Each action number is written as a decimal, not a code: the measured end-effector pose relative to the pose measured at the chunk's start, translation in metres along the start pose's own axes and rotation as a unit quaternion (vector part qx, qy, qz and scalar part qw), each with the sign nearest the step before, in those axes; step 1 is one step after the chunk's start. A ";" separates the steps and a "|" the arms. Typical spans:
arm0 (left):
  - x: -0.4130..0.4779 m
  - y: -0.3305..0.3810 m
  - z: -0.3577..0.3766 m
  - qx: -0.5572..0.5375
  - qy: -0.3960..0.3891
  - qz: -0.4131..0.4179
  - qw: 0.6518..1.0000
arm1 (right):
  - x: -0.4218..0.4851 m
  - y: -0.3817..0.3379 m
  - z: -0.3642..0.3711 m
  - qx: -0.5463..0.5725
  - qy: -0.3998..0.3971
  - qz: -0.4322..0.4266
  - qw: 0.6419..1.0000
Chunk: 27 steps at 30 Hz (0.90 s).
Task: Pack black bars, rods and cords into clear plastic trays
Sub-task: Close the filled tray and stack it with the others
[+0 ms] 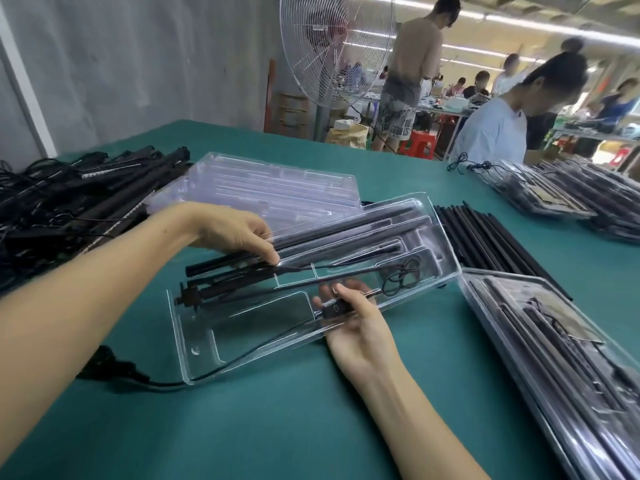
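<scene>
Clear tray (194,344) between the grips holds black bars (346,230) and a coiled cord (401,276); left grip (235,233) clasps the bar ends, right grip (360,327) pinches a small black plug (337,309), its fingertips (325,292) blurred behind the plastic

One wide-angle camera rides on the worker's head, facing forward and down, close over the green table (304,424), reaching past it to the standing fan (337,50).

A factory packing floor is indicated by a green-covered surface (311,427) stacked with filled trays (540,195), an industrial fan (332,53), and workers (498,129) seated at further benches.
</scene>
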<state>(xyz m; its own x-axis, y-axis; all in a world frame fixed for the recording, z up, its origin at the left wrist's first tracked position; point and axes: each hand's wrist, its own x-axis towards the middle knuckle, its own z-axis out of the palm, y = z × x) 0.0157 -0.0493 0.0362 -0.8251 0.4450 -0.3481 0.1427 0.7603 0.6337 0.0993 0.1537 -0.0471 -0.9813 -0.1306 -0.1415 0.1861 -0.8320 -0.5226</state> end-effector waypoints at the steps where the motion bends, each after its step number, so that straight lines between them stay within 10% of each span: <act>1: 0.000 -0.001 0.000 -0.011 -0.001 -0.001 1.000 | 0.000 0.000 0.000 0.002 -0.002 0.002 1.000; 27: 0.003 0.005 0.011 0.004 0.016 0.007 1.000 | 0.003 -0.002 -0.001 0.000 0.001 0.006 1.000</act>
<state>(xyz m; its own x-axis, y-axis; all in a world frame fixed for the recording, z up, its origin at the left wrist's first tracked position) 0.0201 -0.0386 0.0305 -0.8402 0.4406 -0.3160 0.1590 0.7573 0.6334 0.0963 0.1560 -0.0474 -0.9789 -0.1390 -0.1500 0.1977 -0.8306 -0.5205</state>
